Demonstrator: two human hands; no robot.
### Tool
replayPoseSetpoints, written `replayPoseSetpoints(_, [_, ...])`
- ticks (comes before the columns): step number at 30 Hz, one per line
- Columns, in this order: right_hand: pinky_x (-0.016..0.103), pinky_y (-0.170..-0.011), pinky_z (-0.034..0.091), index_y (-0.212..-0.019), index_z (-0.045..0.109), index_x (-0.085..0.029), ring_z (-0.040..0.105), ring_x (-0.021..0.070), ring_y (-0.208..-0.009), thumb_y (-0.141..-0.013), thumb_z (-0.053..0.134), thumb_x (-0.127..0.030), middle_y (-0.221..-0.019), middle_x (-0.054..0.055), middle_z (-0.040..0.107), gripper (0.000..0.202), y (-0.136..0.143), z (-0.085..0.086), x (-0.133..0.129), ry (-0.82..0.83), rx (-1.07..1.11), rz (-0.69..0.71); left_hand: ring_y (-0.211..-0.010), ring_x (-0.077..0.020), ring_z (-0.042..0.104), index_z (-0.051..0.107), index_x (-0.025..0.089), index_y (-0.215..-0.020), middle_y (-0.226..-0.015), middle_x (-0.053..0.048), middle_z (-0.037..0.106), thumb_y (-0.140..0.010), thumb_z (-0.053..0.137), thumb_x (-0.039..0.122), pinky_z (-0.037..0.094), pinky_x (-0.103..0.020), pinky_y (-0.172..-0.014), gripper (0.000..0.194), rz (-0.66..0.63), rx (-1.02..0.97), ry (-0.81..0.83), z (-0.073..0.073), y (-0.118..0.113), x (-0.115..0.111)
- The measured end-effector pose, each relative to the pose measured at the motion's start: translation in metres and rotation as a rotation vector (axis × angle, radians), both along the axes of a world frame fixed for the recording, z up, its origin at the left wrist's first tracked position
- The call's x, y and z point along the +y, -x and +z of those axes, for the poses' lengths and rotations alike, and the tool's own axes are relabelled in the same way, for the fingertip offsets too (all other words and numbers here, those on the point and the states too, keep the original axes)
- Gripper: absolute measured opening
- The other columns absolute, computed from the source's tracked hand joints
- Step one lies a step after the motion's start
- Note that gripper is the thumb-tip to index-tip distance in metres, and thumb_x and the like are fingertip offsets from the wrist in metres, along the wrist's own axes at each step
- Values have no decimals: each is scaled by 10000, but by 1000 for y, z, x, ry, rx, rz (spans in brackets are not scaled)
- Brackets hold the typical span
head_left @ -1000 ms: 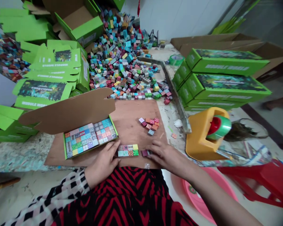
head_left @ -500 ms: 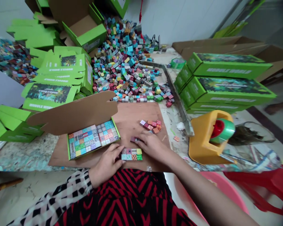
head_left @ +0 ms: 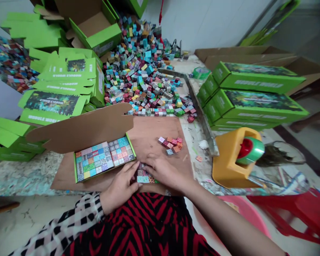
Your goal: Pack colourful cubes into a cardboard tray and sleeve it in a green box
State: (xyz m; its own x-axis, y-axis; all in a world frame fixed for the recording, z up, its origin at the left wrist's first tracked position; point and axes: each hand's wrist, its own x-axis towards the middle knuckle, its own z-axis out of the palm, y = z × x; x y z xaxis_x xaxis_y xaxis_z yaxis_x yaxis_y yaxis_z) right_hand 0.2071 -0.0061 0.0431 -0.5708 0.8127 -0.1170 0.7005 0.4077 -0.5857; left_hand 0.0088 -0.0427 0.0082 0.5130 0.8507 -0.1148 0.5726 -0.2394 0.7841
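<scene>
A small grid of patterned cube blocks point(head_left: 142, 179) lies on the brown board in front of me, partly hidden under my right hand. My left hand point(head_left: 121, 183) rests at the grid's left side, fingers stretched and thumb apart, nothing held. My right hand point(head_left: 162, 171) reaches over the grid, its fingertips closed on a dark patterned block point(head_left: 140, 166) at the grid's upper left corner. Behind my left hand stands an open green box point(head_left: 76, 167) filled with rows of cubes. A few loose reddish cubes point(head_left: 173, 143) lie beyond my right hand.
A large heap of cubes point(head_left: 146, 71) covers the back of the table. Flattened green cartons point(head_left: 50, 103) are piled at left. Closed green boxes point(head_left: 258, 106) are stacked at right, near a yellow tape dispenser point(head_left: 224, 167). A metal bar point(head_left: 200, 113) runs alongside the board point(head_left: 160, 128).
My right hand has moved left and toward me with the dark block, from beyond the grid onto its upper left corner. A grey-blue cube now shows beside the loose ones. My left hand stays.
</scene>
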Motion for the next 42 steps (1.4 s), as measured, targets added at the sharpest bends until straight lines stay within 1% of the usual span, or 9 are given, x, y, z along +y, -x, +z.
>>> replayPoseSetpoints(3, [299,-784,473,-1003,661,-181,588,175,-860,-904,465,-173,-916,68,607,220,-15,1,-4,-78,86,-62,-1268,-255,433,357,194,-1405,-1433,-134,378,-767,571,187,414,-456,-1031,673,-24,39,-25,3,-2,1])
replayPoseSetpoints(9, [435,-851,462,-1217,549,-204,532,276,-987,-853,527,-303,-1062,115,477,378,-65,-6,-2,-334,-85,-529,-1337,-264,354,373,131,-1384,-1437,-156,376,-781,554,223,305,-466,-1113,637,-74,131,-57,8,-9,5])
replayPoseSetpoints(16, [335,-714,459,-875,598,-185,553,201,-781,-816,561,-359,-862,61,550,187,-77,-27,2,-227,36,-610,-1240,-240,462,433,140,-1313,-1314,-130,478,-756,551,199,383,-415,-1071,572,-82,113,-117,7,-12,5])
replayPoseSetpoints(23, [258,-507,396,-822,545,-186,480,122,-527,-642,687,-570,-636,-18,557,447,-81,-32,-9,155,529,-906,-1228,-257,472,393,162,-1342,-1325,-133,456,-748,591,222,408,-429,-1046,629,-73,121,-95,9,-12,5])
replayPoseSetpoints(26, [252,-509,419,-822,513,-197,506,115,-523,-591,741,-560,-646,-26,568,487,-77,-34,-16,286,727,-911,-1288,-269,417,379,167,-1365,-1392,-139,407,-786,599,293,372,-431,-1077,632,-123,165,-132,9,-9,5])
replayPoseSetpoints(31, [302,-653,486,-859,545,-201,593,155,-681,-655,724,-499,-770,20,625,403,-68,-45,-29,128,746,-916,-1286,-260,431,399,204,-1354,-1444,-117,372,-869,522,365,386,-438,-1066,526,-155,251,-243,12,-5,3])
replayPoseSetpoints(35, [304,-605,482,-931,557,-206,566,159,-649,-725,661,-463,-773,22,610,346,-75,-56,-43,15,630,-932,-1284,-263,435,386,173,-1362,-1441,-132,378,-861,530,331,394,-430,-1061,545,-164,308,-234,17,-6,2])
replayPoseSetpoints(39, [385,-731,486,-910,608,-208,581,215,-775,-790,584,-400,-837,55,610,227,-86,-54,-53,-149,322,-750,-1291,-274,424,358,169,-1382,-1448,-130,367,-831,558,303,390,-440,-1064,601,-142,327,-196,18,-8,3])
replayPoseSetpoints(42, [427,-835,459,-1092,601,-196,554,258,-954,-833,551,-339,-999,102,592,300,-88,-46,-45,-314,155,-622,-1288,-276,426,344,185,-1391,-1432,-125,384,-815,575,309,388,-444,-1065,633,-132,295,-189,15,-8,4])
